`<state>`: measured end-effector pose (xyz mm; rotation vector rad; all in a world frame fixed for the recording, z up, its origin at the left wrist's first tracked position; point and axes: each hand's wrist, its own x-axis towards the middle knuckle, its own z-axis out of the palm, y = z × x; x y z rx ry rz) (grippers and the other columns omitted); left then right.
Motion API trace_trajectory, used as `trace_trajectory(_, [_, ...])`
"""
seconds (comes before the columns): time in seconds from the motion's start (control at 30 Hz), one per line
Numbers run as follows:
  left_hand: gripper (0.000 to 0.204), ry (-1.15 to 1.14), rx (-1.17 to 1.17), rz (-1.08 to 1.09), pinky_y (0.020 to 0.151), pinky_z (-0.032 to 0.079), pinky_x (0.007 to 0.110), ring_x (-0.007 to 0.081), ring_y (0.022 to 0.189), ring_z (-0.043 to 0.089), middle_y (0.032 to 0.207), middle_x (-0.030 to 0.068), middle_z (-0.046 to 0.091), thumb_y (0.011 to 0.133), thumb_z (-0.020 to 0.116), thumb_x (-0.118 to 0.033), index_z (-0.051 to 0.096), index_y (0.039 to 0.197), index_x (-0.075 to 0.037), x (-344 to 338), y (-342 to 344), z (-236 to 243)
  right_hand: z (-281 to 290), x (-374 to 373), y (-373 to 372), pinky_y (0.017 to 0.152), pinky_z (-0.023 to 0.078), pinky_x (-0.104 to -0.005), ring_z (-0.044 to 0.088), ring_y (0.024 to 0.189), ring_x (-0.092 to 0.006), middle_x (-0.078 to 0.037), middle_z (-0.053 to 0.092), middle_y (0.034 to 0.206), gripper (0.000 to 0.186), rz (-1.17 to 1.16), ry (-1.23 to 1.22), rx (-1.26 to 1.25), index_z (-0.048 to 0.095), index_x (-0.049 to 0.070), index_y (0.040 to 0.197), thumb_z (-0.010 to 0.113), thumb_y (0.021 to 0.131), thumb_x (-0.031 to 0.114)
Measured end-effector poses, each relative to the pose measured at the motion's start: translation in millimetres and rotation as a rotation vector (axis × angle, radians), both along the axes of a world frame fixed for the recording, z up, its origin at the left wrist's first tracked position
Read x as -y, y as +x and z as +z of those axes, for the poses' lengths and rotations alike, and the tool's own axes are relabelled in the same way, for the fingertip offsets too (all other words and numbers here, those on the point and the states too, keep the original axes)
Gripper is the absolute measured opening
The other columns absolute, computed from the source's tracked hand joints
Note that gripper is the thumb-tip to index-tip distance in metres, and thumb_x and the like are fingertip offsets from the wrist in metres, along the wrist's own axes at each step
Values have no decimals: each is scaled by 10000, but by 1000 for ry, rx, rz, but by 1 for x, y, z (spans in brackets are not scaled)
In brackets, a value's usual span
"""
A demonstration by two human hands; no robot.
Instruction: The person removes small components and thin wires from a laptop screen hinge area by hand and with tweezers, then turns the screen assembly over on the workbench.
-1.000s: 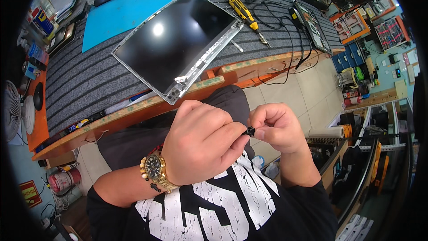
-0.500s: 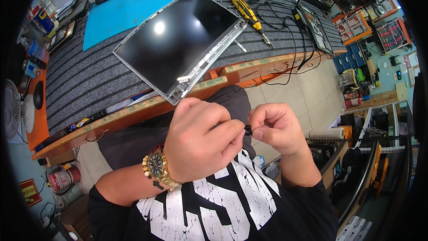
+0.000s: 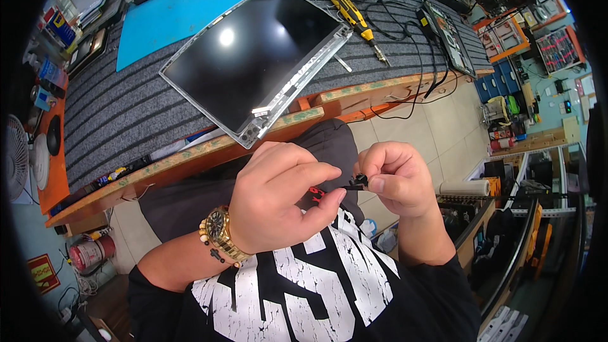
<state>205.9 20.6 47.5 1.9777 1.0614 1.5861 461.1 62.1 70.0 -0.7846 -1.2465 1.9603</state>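
My right hand (image 3: pixel 402 180) pinches a small black part (image 3: pixel 358 183) between thumb and forefinger, above my lap; its exact kind is too small to make out. Just left of it, my left hand (image 3: pixel 275 193), with a gold watch (image 3: pixel 218 225) at the wrist, has its thumb and forefinger apart. That thumb's tip lies close to the black part, and I cannot tell whether they touch. Beyond my hands a laptop screen assembly (image 3: pixel 253 57) lies face up, tilted across the bench, its near corner reaching over the front edge.
A yellow and black screwdriver (image 3: pixel 349 11) lies right of the screen on the striped grey mat (image 3: pixel 126 111). Behind the screen is a blue work mat (image 3: pixel 171 22). Black cables (image 3: pixel 411 38) and an opened laptop base (image 3: pixel 451 41) occupy the bench's right end.
My left thumb and forefinger have parted and drawn slightly left off the black part. My right hand keeps hold of it, and more of the part shows.
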Motion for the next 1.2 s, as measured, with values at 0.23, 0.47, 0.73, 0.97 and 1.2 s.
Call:
trace_trajectory(0.23, [178, -462, 289, -298, 824, 598, 301, 163, 898, 750, 1026, 88, 770, 968, 858, -28, 840, 1143, 1, -1, -11, 3, -2, 0, 0, 700, 443, -240, 561, 799, -51, 9, 660, 917, 55, 26, 16, -26, 708, -5, 973, 743, 981, -47])
trace_trajectory(0.47, [129, -796, 545, -623, 801, 579, 249, 52, 903, 716, 1002, 17, 766, 1083, 821, -92, 841, 1150, 17, -11, -14, 1, 5, 3, -3, 669, 417, -237, 536, 767, -39, 15, 657, 891, 58, 43, 83, 12, 720, -7, 965, 753, 980, -53])
trace_trajectory(0.73, [98, -797, 467, -661, 771, 549, 227, 29, 875, 694, 1001, -9, 761, 1076, 830, -106, 841, 1094, -10, -14, -14, 1, 8, 5, -4, 625, 363, -231, 480, 725, -13, 38, 651, 876, 61, 43, 114, 68, 734, -5, 960, 777, 978, -45])
trace_trajectory(0.97, [113, -744, 523, -632, 803, 585, 254, 72, 921, 732, 1027, 13, 771, 1061, 828, -87, 843, 1132, -1, -17, -12, -3, 8, 5, -5, 623, 361, -232, 475, 721, -14, 35, 655, 877, 56, 45, 120, 47, 737, -7, 962, 778, 977, -42])
trace_trajectory(1.2, [182, -420, 288, -610, 863, 595, 307, 169, 966, 755, 1056, 76, 791, 945, 893, 21, 894, 1119, -33, -27, -21, -7, 7, 5, -5, 629, 363, -237, 480, 727, -20, 30, 657, 877, 54, 52, 127, 62, 736, -8, 961, 779, 974, -38])
